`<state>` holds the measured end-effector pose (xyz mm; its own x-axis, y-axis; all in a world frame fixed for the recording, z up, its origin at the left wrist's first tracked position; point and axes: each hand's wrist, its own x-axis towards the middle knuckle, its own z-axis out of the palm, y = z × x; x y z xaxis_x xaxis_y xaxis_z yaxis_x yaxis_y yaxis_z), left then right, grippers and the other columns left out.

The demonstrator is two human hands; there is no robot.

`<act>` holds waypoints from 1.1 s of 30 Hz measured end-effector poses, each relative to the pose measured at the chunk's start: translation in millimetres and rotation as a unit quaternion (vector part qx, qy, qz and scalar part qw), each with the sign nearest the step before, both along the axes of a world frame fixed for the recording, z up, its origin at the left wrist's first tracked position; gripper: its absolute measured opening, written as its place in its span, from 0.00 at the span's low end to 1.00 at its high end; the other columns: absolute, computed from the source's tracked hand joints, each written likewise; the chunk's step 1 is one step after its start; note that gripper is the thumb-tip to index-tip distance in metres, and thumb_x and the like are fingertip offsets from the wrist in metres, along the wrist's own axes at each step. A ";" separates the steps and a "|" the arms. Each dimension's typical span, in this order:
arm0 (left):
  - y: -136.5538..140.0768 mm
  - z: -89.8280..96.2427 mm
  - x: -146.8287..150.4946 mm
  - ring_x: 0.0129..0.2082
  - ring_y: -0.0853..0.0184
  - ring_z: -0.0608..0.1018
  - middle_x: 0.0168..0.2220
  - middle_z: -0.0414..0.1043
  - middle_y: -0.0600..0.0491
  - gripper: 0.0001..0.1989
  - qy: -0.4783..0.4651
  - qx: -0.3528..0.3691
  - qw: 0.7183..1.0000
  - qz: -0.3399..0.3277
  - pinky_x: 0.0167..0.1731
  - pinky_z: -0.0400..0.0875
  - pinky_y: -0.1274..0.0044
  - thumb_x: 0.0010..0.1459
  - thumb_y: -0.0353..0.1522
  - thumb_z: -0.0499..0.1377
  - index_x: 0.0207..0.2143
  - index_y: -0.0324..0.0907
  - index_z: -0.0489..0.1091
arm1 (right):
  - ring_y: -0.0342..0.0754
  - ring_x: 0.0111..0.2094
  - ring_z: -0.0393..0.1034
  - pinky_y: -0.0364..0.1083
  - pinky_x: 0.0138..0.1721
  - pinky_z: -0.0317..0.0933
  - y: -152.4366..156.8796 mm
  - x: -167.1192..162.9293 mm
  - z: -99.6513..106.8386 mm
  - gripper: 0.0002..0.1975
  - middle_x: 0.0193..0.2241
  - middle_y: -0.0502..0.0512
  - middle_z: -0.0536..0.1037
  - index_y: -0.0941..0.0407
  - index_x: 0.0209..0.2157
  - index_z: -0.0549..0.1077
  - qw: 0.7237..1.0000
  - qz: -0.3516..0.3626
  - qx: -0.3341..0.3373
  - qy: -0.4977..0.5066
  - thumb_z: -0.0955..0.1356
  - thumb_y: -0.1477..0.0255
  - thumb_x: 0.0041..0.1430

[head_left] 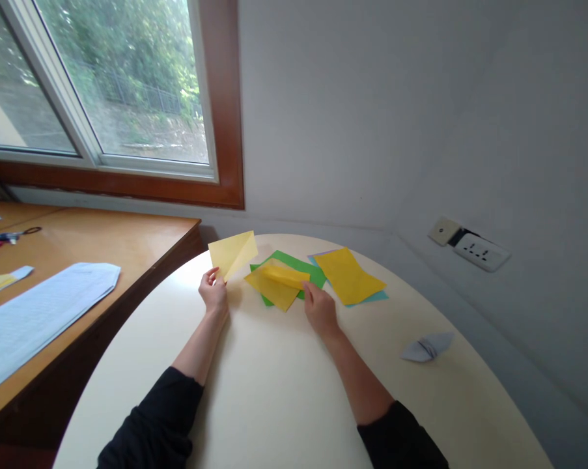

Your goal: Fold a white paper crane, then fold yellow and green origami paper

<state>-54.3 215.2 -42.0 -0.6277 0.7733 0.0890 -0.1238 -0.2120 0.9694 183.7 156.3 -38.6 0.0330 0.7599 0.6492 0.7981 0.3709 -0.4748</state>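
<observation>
so the left hand has a creased pale yellow paper pinched up by the round bench's far side, and the right hand is pinching a folded yellow paper over some green paper, with a yellow sheet just to its right.

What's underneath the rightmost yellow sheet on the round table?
Beneath the yellow sheet, a light blue sheet shows at the near edge and a purplish strip at the far left. Whatever else its middle covers can't be seen.
</observation>
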 end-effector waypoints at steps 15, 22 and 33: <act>-4.6 5.1 8.5 0.28 0.64 0.74 0.25 0.74 0.49 0.12 -0.014 0.013 0.998 -0.061 0.29 0.67 0.74 0.41 0.33 0.53 0.25 0.37 0.73 | 0.39 0.18 0.56 0.39 0.19 0.55 18.2 -27.0 84.2 0.19 0.17 0.44 0.60 0.56 0.22 0.61 0.904 -0.012 0.032 0.427 0.59 0.54 0.54; -8.6 10.5 12.0 0.32 0.63 0.75 0.30 0.75 0.46 0.24 -0.060 0.033 0.993 -0.099 0.31 0.67 0.75 0.49 0.49 0.53 0.25 0.36 0.73 | 0.42 0.15 0.57 0.41 0.18 0.53 40.2 -53.8 38.6 0.18 0.12 0.46 0.63 0.55 0.17 0.61 0.928 -0.023 -0.056 0.368 0.59 0.58 0.52; 2.1 1.4 -2.1 0.21 0.70 0.70 0.22 0.69 0.54 0.12 -0.057 0.014 0.997 -0.056 0.23 0.64 0.78 0.40 0.37 0.63 0.22 0.36 0.69 | 0.49 0.29 0.70 0.47 0.34 0.62 33.9 -56.1 14.8 0.18 0.26 0.56 0.76 0.59 0.37 0.72 0.974 0.025 -0.078 0.212 0.58 0.63 0.56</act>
<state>-56.4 217.3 -40.6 -0.5451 0.8372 0.0442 -0.2565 -0.2168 0.9419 127.6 190.2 -23.8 0.2339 0.8556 0.4618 0.5004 0.3012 -0.8117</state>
